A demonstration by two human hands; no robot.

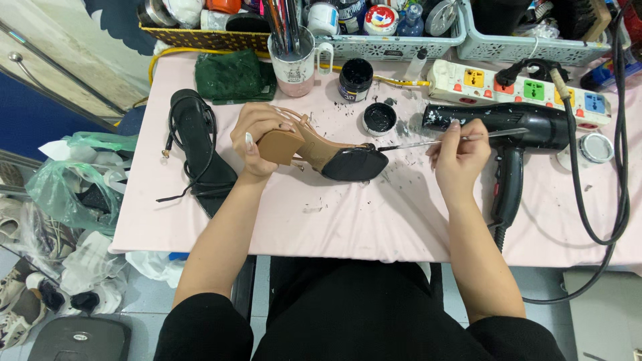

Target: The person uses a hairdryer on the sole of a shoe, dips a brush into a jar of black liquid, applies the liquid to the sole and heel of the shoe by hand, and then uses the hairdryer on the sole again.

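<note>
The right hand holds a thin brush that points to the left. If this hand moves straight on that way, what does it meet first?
The right hand aims its brush at the sandal held by the left hand. It would likely meet the black front sole first; the tip seems to be almost there.

One view only, from the head, looking steeply down and forward over the person's lap onto the pink worktop. It sits close: forearms run up from the bottom edge and both hands meet mid-frame. The far edge, lined with baskets, runs along the top. Left, the floor and plastic bags slip into view.
</note>
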